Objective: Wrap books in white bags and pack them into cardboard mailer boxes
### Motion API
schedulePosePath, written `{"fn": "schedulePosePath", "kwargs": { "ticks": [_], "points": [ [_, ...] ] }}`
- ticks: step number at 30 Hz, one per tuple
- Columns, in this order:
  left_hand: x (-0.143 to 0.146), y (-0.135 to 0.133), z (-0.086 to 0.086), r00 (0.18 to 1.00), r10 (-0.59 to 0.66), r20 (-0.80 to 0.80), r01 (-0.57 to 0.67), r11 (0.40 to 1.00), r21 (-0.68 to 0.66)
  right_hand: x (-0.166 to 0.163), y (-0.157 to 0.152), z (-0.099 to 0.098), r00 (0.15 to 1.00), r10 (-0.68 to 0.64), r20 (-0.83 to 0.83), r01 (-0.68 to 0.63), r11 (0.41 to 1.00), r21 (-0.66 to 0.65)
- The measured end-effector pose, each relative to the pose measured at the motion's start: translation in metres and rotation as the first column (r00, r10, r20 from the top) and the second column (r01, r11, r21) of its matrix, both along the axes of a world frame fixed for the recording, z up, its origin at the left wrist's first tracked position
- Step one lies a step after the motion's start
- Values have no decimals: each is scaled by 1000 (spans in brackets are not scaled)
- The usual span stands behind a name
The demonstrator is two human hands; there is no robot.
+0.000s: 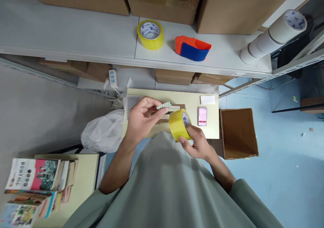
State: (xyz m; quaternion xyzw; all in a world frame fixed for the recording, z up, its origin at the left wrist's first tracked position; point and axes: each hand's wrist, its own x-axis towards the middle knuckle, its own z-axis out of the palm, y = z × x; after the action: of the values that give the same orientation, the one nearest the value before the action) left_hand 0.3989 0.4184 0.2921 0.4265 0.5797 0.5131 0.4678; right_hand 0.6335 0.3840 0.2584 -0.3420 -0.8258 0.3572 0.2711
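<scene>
My left hand (144, 116) pinches a small green-and-white patterned strip (164, 105) between thumb and fingers; its exact kind is unclear. Beside it, my right hand (196, 141) grips a yellow roll of packing tape (178, 125), with fingers at the core and thumb on the outer side. The strip and the roll are apart. Both hands are above a pale yellow table (212, 132), and a brown cardboard piece (181, 107) lies partly hidden behind them.
A phone (202, 116) and white box (207, 100) lie on the table. The shelf (101, 29) bears another tape roll (150, 34), an orange-blue tape dispenser (192, 48), stacked white rolls (273, 37) and cartons. An open carton (239, 133) stands right; books (32, 174) lie left.
</scene>
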Motion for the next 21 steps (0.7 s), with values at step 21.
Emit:
{"fn": "schedulePosePath", "kwargs": {
  "ticks": [21],
  "points": [
    [-34, -32, -6, 987, -135, -87, 134, 991, -20, 6, 5, 29, 963, 33, 268, -105, 960, 259]
  ]
}}
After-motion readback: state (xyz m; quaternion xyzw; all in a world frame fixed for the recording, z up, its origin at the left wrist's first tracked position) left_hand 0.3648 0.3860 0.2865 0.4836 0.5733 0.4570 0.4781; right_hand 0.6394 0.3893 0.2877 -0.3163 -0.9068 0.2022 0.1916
